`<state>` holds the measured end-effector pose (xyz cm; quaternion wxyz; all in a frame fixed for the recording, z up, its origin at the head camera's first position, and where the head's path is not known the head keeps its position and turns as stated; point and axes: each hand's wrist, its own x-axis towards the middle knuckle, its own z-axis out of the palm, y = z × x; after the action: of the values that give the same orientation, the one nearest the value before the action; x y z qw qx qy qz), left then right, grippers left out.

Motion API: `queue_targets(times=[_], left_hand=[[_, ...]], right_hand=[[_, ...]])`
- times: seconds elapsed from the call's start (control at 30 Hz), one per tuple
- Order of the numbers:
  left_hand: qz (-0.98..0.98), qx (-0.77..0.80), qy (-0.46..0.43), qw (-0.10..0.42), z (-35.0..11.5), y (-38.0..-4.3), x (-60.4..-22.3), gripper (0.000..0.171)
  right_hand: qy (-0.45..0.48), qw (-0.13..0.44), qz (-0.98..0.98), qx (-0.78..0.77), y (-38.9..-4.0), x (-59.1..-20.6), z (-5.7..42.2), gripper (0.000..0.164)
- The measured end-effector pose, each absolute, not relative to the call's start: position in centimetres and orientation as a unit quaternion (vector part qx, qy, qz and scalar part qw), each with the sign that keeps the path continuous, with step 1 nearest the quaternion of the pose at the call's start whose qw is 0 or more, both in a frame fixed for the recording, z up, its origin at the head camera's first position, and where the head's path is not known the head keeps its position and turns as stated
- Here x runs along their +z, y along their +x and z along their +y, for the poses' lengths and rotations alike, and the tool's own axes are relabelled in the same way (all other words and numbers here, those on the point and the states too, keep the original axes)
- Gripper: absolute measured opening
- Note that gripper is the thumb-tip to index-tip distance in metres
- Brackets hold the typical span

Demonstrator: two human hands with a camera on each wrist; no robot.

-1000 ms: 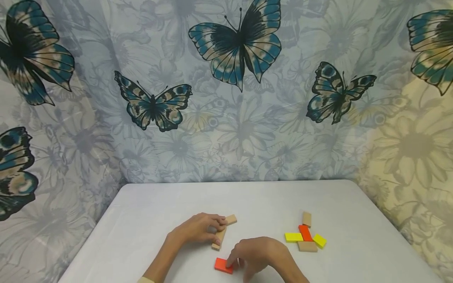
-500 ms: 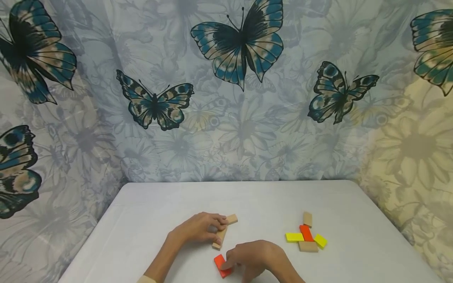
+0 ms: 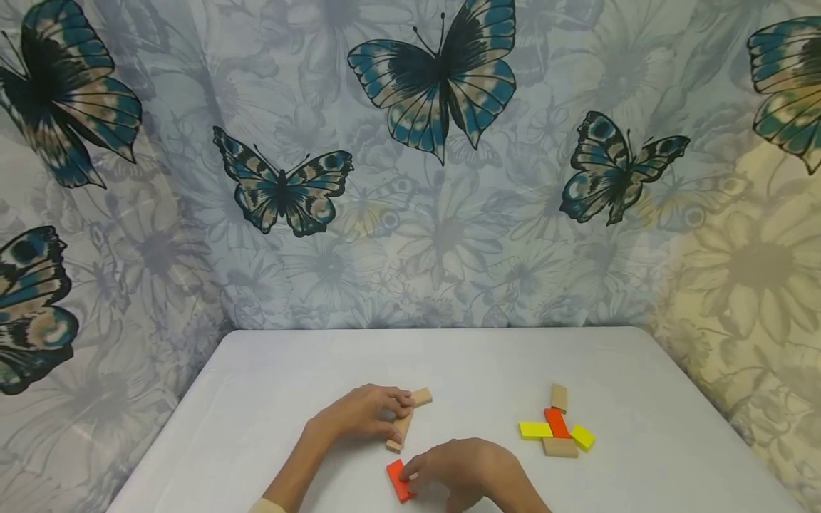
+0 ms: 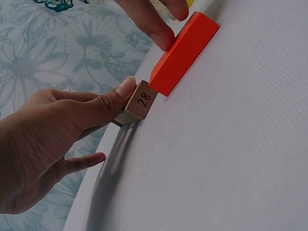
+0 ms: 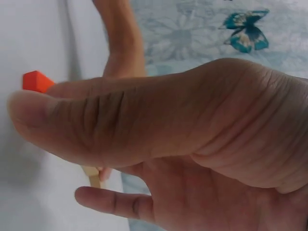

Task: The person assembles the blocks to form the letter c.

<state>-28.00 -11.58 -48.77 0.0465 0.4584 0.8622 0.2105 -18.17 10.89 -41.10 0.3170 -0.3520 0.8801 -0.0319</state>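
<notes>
On a white table (image 3: 308, 356), at lower centre, the right hand (image 3: 471, 467), nearer than the left hand (image 3: 355, 415), touched with loosely extended fingers the red block (image 3: 395, 481) at their left. Its long axis ran upper left to lower right, steeper than a second earlier. The left pinched a wooden block (image 3: 404, 425).

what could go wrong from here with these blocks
The bright red rectangular block could skid, as the right grip seems to touch it with fingertips only. If pushed, it might knock the plain wooden block marked 28, close by, which the left grip touches.
</notes>
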Motion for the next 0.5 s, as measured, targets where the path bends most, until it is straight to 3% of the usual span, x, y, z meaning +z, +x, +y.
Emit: queue_targets(times=[0.5], left_hand=[[0.861,0.207,0.462,0.041,-11.63,-27.91,-48.7,0.044]], right_hand=[[-0.384,0.289,0.877,-0.001,-18.62,-41.7,10.49,0.072]])
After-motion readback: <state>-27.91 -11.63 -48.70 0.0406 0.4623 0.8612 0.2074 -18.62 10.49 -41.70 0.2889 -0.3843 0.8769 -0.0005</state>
